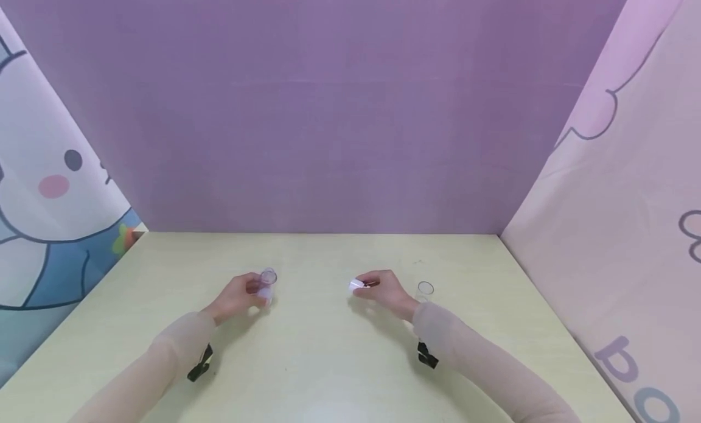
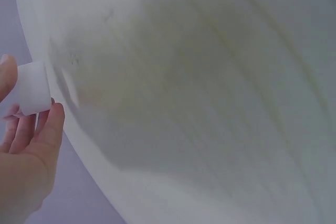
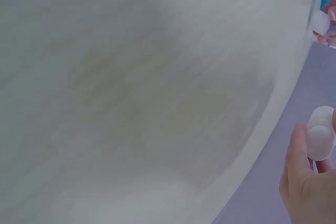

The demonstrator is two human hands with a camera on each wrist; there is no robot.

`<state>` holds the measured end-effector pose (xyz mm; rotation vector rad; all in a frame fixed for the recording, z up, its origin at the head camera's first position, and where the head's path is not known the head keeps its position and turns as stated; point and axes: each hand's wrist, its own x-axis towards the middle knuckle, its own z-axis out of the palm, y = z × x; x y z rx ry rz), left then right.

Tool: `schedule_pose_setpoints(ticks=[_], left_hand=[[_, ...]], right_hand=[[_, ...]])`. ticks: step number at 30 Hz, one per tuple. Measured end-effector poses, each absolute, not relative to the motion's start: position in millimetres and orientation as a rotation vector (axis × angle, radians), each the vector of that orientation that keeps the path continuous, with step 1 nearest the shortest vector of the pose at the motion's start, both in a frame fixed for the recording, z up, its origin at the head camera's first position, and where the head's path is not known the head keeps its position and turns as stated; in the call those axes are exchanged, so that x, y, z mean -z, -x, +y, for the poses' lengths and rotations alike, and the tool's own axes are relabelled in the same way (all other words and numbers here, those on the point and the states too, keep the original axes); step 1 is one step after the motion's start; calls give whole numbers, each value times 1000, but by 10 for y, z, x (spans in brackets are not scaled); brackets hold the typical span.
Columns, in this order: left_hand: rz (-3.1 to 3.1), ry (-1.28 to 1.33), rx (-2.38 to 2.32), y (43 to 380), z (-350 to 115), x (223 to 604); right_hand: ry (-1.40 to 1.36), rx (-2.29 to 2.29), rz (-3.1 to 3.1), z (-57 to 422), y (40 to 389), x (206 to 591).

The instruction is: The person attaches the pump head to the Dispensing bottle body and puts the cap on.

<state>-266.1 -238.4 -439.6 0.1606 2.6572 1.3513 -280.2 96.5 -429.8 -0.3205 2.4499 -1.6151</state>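
1. Here's the left hand (image 1: pixel 238 295), fingers and thumb curled around a small pale cup (image 1: pixel 266 291) with a see-through round rim on top, left of centre over the table (image 1: pixel 328 350).
2. And over on the other side, the right hand (image 1: pixel 389 291) pinches a white piece (image 1: pixel 356 285) at its fingertips, well apart from the cup. In the right wrist view two rounded white shapes show; whether that's one piece or two, I can't tell.
3. Good handling here, I'd say, means a light pinch: the cup looks thin-walled and could slip or dent if squeezed, so thumb one side, fingers the other, rim level.
4. For the right, better to hold the white piece by its edge, faces free. Watch that forearm too: a clear tumbler (image 1: pixel 425 288) stands just beyond the right cuff, and a careless sweep could knock it.
5. Now the count! Two hands, both gripping; one cup, in the left; one or two white pieces, in the right; one tumbler, on the table; two pale sleeves (image 1: pixel 482 356); two black bits (image 1: pixel 200 363), one by each wrist. Whether the cup touches the tabletop, I can't tell.
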Motion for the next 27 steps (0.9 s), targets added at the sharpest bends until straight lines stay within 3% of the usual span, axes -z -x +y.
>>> schedule_pose_setpoints(ticks=[27], left_hand=[[2658,-233,-1408,2643,-2269,4355]], right_hand=[[229,1620,2483,1085,2720,4193]])
